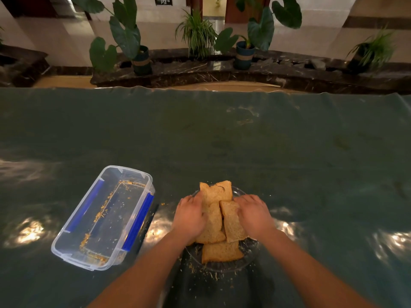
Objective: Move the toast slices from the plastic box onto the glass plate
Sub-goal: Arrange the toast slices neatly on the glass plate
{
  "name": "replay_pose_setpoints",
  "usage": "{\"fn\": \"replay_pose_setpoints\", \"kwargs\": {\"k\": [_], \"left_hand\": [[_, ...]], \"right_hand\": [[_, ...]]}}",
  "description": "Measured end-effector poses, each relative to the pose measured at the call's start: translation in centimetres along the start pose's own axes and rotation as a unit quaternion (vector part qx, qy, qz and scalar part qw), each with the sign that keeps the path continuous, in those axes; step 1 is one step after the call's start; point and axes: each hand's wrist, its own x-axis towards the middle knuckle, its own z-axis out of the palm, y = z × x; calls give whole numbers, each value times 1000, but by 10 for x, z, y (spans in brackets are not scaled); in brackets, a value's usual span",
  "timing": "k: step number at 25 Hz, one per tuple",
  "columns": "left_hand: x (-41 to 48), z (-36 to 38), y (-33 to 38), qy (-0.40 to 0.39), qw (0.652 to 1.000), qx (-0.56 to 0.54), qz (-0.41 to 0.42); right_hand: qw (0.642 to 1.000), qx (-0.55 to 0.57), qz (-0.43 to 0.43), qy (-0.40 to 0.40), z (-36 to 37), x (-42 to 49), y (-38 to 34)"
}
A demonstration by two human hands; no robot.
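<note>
Several brown toast slices [216,221] lie piled on the glass plate [250,252] near the table's front edge. My left hand [189,215] presses on the left side of the pile, fingers curled over a slice. On the pile's right side rests my right hand [253,213], its fingers on another slice. The clear plastic box [103,216] with blue clips stands to the left of the plate and holds only crumbs. Whether either hand actually grips a slice is hard to tell.
Crumbs [206,274] are scattered on the green tablecloth [222,134] around the plate. Beyond the table's far edge runs a dark marble ledge [200,72] with potted plants [138,45].
</note>
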Motion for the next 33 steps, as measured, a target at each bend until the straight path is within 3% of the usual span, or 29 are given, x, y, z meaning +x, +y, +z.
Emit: {"fn": "replay_pose_setpoints", "kwargs": {"k": [16,26,29,33], "left_hand": [[15,5,-6,-35,992,-108,-51],[10,3,-6,-53,996,-66,-39],[3,-3,-10,-35,996,-70,-29],[-28,-6,-33,31,998,-57,-14]], "right_hand": [[998,47,34,-10,4,10,-6],[999,22,21,-20,2,2,-5],[999,36,22,8,-1,-4,-1],[989,79,75,102,0,-35,16]]}}
